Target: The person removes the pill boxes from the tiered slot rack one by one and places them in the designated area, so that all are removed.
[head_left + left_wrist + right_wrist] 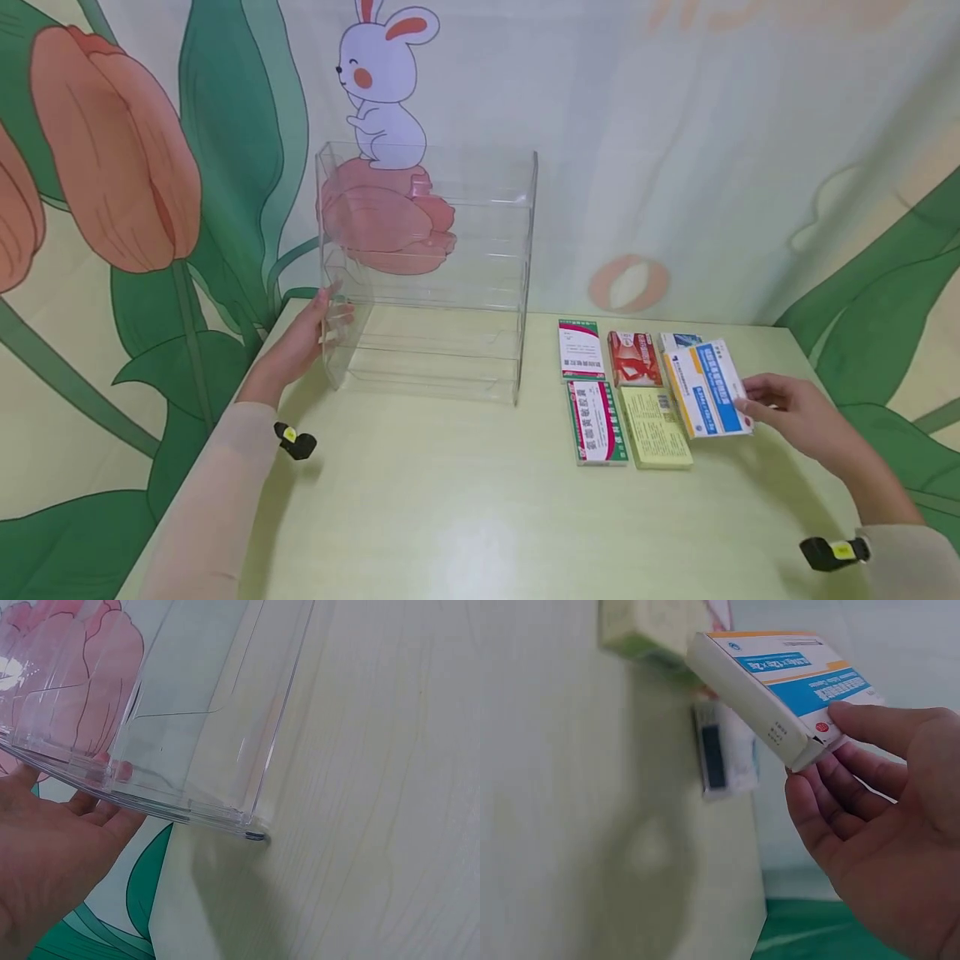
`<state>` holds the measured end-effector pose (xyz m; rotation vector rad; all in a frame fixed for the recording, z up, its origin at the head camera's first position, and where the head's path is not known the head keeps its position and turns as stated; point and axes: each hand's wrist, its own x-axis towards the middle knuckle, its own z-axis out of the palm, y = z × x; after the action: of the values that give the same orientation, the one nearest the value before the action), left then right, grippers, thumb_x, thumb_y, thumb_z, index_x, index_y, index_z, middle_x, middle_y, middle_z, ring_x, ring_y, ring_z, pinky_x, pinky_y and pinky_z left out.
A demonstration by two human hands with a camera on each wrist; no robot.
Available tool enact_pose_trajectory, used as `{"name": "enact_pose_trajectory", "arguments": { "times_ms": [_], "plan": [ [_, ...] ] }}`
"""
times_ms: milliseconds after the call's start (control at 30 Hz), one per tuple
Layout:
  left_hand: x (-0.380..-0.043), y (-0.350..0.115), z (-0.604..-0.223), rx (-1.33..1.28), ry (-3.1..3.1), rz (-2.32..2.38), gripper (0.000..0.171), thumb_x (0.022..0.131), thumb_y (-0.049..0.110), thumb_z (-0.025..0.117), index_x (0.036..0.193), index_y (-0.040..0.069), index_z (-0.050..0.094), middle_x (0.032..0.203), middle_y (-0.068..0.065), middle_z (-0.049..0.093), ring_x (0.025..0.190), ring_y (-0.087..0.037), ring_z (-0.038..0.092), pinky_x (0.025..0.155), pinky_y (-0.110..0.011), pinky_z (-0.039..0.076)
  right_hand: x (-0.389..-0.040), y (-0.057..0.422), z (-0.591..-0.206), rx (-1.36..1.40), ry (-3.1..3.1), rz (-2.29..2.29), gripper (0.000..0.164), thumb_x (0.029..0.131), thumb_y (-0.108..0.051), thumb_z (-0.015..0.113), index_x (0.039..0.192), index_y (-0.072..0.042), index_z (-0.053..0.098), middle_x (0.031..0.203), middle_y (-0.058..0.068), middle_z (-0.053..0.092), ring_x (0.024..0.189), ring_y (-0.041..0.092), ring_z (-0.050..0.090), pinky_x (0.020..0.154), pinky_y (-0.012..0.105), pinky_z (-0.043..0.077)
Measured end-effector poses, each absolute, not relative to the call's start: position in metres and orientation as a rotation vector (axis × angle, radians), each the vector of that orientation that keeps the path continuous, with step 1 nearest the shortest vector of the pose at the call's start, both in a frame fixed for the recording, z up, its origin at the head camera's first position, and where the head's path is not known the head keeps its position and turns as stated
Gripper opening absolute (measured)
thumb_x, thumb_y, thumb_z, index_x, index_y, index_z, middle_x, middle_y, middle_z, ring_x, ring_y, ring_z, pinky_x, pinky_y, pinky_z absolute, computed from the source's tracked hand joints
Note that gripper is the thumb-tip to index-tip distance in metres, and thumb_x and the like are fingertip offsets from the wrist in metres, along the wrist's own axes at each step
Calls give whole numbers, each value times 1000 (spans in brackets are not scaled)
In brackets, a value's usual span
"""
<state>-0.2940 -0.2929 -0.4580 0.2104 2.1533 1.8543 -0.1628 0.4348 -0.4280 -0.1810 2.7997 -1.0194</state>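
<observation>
In the head view my left hand (303, 333) is at the left side panel of a clear plastic tiered rack (442, 387). The left wrist view has the fingers of the left hand (67, 847) extended against the outer face of that clear panel (187, 814). On the right, my right hand (798, 412) pinches a white, blue and orange medicine box (708, 390) by its near end. Thumb on the printed face and fingers beneath, the right hand (885, 802) holds this medicine box (795, 690) tilted above the table.
Beside the held box lie a yellow-green box (654, 429), a red box (636, 358) and a partly covered blue-and-white box (678, 340). Two white, green and magenta boxes (581, 350) are left of them. A printed curtain (675, 167) hangs behind the table (450, 483).
</observation>
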Motion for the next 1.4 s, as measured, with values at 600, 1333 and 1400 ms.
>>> {"name": "enact_pose_trajectory", "arguments": {
  "times_ms": [600, 1333, 1400],
  "plan": [
    [-296, -288, -452, 213, 2155, 1866, 76, 110, 67, 20, 172, 30, -2, 171, -18, 22, 161, -37, 18, 127, -65, 13, -137, 483, -478, 36, 2599, -1037, 62, 108, -39, 63, 142, 13, 54, 124, 17, 70, 99, 12, 64, 78, 30, 57],
    [-293, -286, -457, 180, 2157, 1876, 77, 109, 68, 20, 172, 29, -2, 172, -19, 22, 161, -38, 17, 128, -64, 13, -142, 476, -481, 165, 2524, -969, 68, 106, -37, 67, 138, 21, 52, 110, 12, 72, 91, 20, 66, 74, 32, 58],
    [-291, -286, -459, 184, 2150, 1881, 77, 109, 67, 19, 172, 28, -3, 173, -19, 20, 161, -38, 16, 128, -64, 12, -143, 475, -479, 166, 2524, -953, 70, 105, -38, 69, 137, 22, 52, 109, 13, 73, 91, 20, 67, 75, 33, 58]
  ]
}}
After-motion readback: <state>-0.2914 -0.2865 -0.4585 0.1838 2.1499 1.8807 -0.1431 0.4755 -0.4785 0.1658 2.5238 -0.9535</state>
